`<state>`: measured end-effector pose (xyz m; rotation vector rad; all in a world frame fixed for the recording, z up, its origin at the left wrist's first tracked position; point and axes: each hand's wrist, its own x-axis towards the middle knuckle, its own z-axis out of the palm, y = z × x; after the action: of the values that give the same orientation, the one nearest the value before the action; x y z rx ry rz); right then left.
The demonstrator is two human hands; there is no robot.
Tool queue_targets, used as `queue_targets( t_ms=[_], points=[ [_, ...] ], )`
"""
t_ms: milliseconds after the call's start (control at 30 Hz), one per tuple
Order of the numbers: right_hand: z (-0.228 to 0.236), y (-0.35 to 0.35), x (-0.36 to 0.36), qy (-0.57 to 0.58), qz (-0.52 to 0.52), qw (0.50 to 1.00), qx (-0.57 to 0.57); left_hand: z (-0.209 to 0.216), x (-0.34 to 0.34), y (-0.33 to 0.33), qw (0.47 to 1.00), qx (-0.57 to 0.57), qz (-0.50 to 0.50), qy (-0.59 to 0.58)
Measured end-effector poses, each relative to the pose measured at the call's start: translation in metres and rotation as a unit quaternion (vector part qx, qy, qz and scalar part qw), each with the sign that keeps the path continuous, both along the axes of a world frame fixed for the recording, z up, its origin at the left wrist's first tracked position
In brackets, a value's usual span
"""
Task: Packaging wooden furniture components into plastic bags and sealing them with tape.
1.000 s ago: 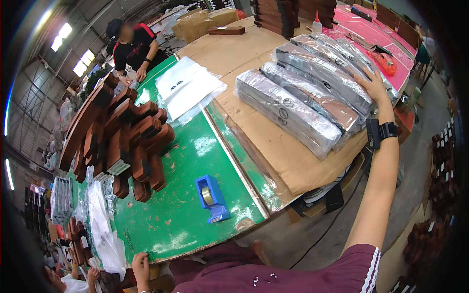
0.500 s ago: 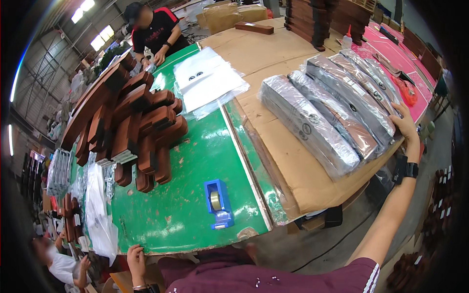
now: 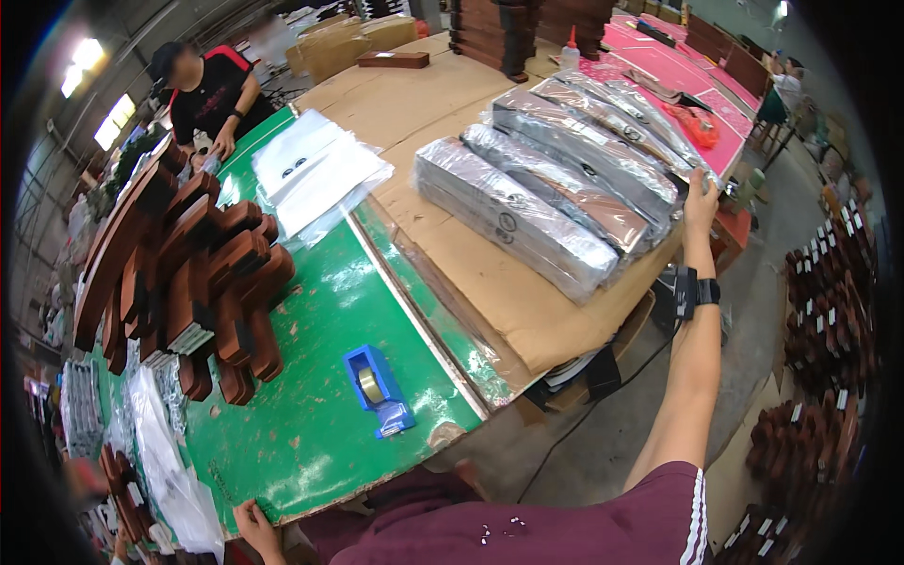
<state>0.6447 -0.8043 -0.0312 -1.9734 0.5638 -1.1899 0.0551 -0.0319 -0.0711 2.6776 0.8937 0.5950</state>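
Long packages in clear plastic (image 3: 527, 221) lie side by side on cardboard at the right, with grey and brown showing through the wrap. My right hand (image 3: 700, 202) reaches out to their far right end, its fingers bent and closed on the end of one package. At the near left, my left hand (image 3: 257, 527) has its fingers curled over the front edge of the green table (image 3: 320, 443). A blue tape dispenser (image 3: 379, 391) with a roll of tape sits on the green top between my arms.
Dark reddish-brown wooden pieces (image 3: 188, 273) are piled at the left. White plastic sheets (image 3: 311, 174) lie behind the dispenser. A co-worker (image 3: 212, 99) stands at the far left. Stacked wood (image 3: 494, 33) and a red-tipped bottle (image 3: 571, 52) stand at the back.
The view has swung to the right, so the table things appear farther left. My right hand stays at the packages' end, its fingers now more bent. My left hand remains at the table edge.
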Motion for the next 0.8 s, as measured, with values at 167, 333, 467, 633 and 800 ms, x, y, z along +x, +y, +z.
queue_targets(
  t_ms=[167,333,467,633,800],
  points=[
    [0.029,0.048,-0.047,0.029,0.245,0.959,0.137,-0.017,-0.012,0.016,0.999,0.014,0.002,-0.039],
    [0.005,0.071,-0.048,0.154,0.162,0.973,-0.051,-0.025,-0.012,0.022,0.997,0.037,0.044,-0.042],
    [-0.017,0.069,-0.057,0.132,0.083,0.982,-0.110,-0.035,-0.004,0.014,0.996,0.038,0.021,-0.080],
    [-0.016,0.095,-0.070,0.070,0.066,0.990,-0.105,-0.029,-0.006,0.006,0.994,0.026,0.045,-0.098],
    [-0.017,0.089,-0.067,0.061,0.069,0.992,-0.091,-0.033,-0.005,0.004,0.989,0.009,0.019,-0.144]
  ],
)
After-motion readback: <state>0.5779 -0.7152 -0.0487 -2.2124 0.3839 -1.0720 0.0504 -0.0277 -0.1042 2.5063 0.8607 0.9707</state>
